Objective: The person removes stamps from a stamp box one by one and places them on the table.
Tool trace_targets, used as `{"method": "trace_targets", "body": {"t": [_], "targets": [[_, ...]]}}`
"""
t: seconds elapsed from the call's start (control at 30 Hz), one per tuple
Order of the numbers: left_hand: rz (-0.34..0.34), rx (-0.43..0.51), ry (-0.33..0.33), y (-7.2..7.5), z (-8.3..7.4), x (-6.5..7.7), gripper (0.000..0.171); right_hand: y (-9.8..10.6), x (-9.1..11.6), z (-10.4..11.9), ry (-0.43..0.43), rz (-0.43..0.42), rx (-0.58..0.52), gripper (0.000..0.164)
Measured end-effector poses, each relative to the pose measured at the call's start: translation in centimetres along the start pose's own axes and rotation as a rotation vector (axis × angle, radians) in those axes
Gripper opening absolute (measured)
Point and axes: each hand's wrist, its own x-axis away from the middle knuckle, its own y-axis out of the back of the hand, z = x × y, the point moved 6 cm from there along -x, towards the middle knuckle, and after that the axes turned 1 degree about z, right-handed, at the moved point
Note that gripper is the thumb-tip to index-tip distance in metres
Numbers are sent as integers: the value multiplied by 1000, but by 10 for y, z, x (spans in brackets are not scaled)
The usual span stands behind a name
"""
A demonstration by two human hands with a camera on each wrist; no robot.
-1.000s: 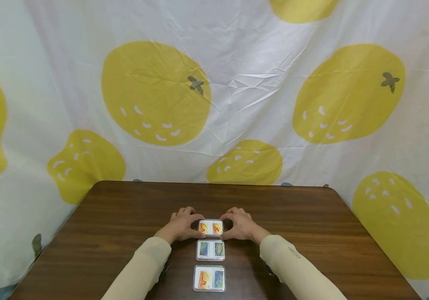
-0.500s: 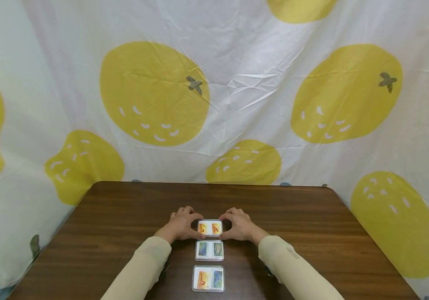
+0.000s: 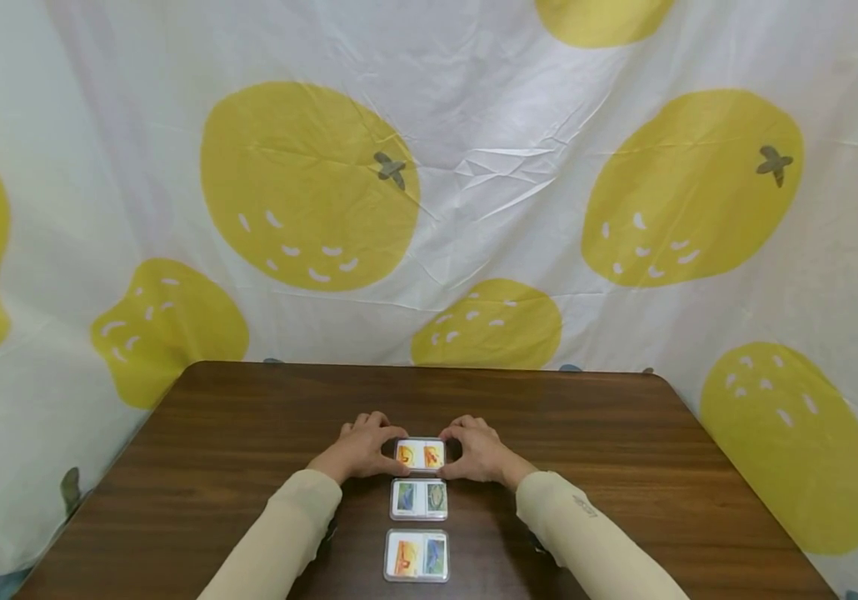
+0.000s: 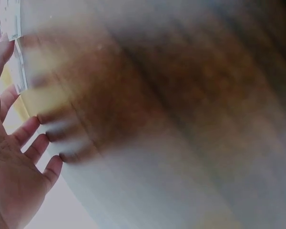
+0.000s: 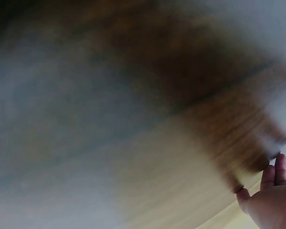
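Three flat clear cases, each with a pair of small printed pictures inside, lie in a column on the table. My left hand [image 3: 360,451] holds the left corners of the farthest case [image 3: 420,454], which has two orange pictures, between thumb and index finger. At its right corners my right hand [image 3: 478,451] does the same. In the left wrist view, the left hand [image 4: 16,179] has its thumb and index finger at the case's edge [image 4: 20,71], the other fingertips on the table. The right wrist view shows only some fingers of the right hand [image 5: 276,200]; no case is visible there.
Just nearer than the held case lies a second case [image 3: 419,499] with blue-green pictures. A third case [image 3: 416,556], one picture orange and one blue, is closest to me. The brown wooden table [image 3: 594,433] ends at a white cloth [image 3: 504,242] with yellow fruit prints.
Both hands stay at the far case's corners, and the cases keep their places on the table. The whole view has shifted very slightly.
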Motion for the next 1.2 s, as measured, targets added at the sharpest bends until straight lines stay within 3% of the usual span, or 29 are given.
{"method": "trace_targets", "body": {"t": [0.37, 0.8, 1.2], "targets": [[-17, -9, -7, -1, 1, 1, 67, -1, 1, 0, 12, -2, -2, 49], [-13, 49, -7, 1, 4, 4, 60, 0, 2, 2, 6, 0, 4, 50], [-12, 45, -16, 2, 4, 4, 61, 1, 2, 2, 11, -3, -1, 50]]}}
